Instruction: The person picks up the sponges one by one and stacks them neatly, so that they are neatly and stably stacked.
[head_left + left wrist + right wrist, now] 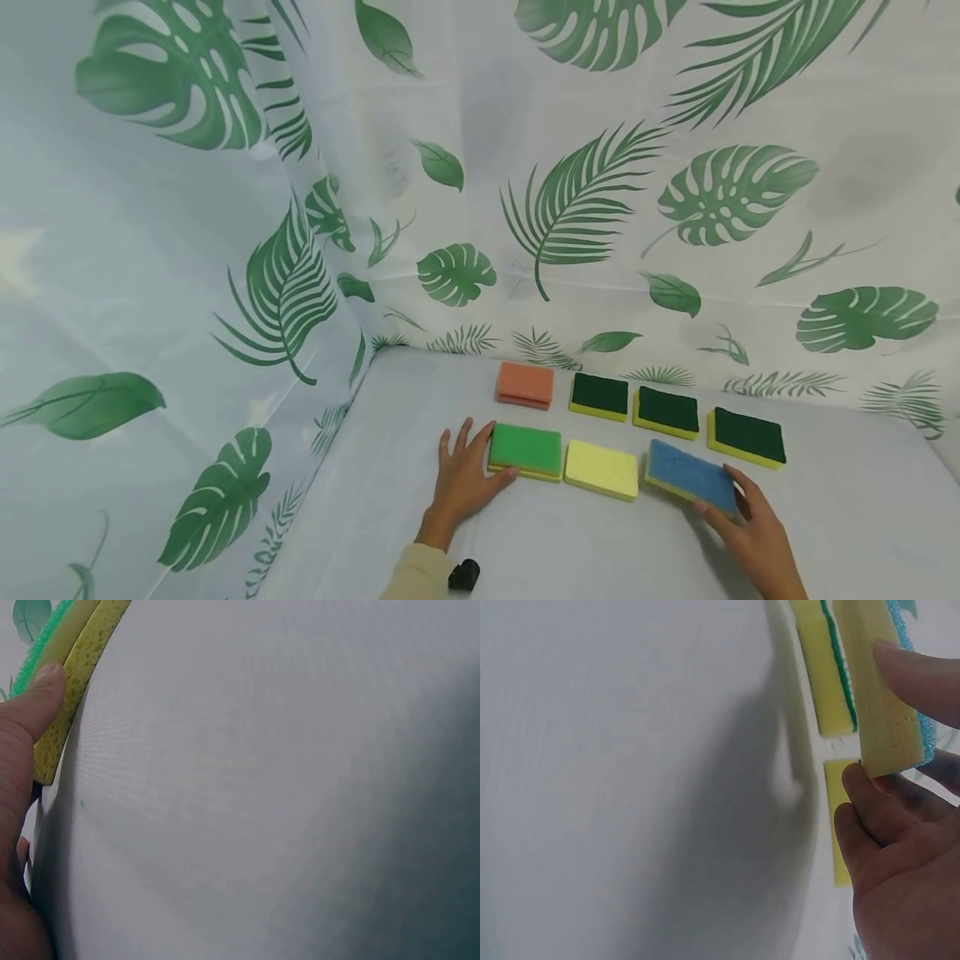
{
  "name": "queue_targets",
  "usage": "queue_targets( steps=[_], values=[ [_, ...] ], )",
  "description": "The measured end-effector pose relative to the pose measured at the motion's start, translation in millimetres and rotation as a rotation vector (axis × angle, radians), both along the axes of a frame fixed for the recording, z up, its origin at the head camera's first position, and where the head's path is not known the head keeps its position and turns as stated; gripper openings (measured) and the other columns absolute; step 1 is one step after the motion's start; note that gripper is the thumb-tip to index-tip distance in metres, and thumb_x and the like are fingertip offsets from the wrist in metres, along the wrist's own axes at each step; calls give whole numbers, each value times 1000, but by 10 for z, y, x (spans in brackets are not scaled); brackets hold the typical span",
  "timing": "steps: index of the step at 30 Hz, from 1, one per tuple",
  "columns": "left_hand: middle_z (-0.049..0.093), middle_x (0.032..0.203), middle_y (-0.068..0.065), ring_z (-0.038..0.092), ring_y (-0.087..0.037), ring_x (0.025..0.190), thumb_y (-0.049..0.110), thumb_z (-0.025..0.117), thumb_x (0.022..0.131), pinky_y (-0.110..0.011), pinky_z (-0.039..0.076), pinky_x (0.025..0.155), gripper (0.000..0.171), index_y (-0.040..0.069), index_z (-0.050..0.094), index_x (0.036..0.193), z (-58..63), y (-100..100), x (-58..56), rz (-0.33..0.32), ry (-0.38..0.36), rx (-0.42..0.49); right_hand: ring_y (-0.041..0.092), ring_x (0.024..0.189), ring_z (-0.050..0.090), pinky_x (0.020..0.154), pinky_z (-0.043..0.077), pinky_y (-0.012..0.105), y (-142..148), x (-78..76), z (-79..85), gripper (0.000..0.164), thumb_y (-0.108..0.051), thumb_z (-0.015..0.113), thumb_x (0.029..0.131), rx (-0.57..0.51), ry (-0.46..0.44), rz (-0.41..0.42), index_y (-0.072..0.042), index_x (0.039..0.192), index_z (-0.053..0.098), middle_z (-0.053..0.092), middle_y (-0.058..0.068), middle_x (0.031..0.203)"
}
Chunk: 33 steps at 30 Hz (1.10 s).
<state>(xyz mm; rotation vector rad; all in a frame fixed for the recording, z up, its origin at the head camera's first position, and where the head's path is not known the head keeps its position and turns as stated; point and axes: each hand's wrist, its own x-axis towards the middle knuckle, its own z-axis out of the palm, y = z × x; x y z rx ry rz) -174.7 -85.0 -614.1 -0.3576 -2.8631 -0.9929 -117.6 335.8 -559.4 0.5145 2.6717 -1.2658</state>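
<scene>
My left hand [463, 483] holds a green-topped sponge [527, 447] by its left end, thumb along the near side and a finger at the far corner. In the left wrist view, a porous yellow layer [90, 660] lies beneath the green-and-yellow one, with the thumb pressed against their edges. My right hand [753, 529] grips a blue-topped sponge [690, 475] by its right end, between thumb and fingers. That sponge is tilted and raised, with a shadow on the table below. Between the two lies a pale yellow sponge [602, 469], flat on the table.
Behind, an orange sponge stack [525, 383] and three dark green-topped sponges, the nearest right one [746, 435] included, form a row. A small black object [464, 575] is by the left sleeve. Leaf-printed sheets [570, 208] enclose the white table [360, 500].
</scene>
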Motion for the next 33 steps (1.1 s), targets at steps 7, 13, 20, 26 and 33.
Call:
queue_targets(
  steps=[7,13,20,26,33],
  values=[
    [51,161,-15,28,-37,158,63,73,92,-64,4,126,90,13,47,161,-5,-16,4,3,-3,20,60,152,21,120,28,68,-175,-58,34,105,-36,78,100,-52,34,12,3,169,10,5,36,172],
    [47,164,-14,27,-35,159,72,68,91,-63,2,127,96,16,43,165,1,-40,3,9,-36,22,58,153,23,121,27,67,-393,-106,36,103,-34,80,100,-56,67,64,2,169,13,10,36,172],
    [49,163,-10,27,-35,159,71,64,93,-63,2,127,93,21,39,167,-16,-35,11,11,-22,28,56,154,26,122,29,64,-761,-133,63,96,-27,82,99,-104,149,126,1,168,21,17,34,171],
    [50,163,-8,25,-34,160,73,61,94,-63,1,127,91,23,40,167,-32,8,9,6,-32,34,57,151,31,120,31,66,-1030,-187,93,85,-20,81,99,-114,261,187,1,164,31,26,35,167],
    [48,163,-9,25,-34,160,73,63,93,-62,0,127,91,23,40,167,12,0,-11,4,-29,50,54,152,33,119,34,60,-1334,-295,136,78,-19,78,101,-149,323,236,-2,163,34,28,32,168]
  ],
)
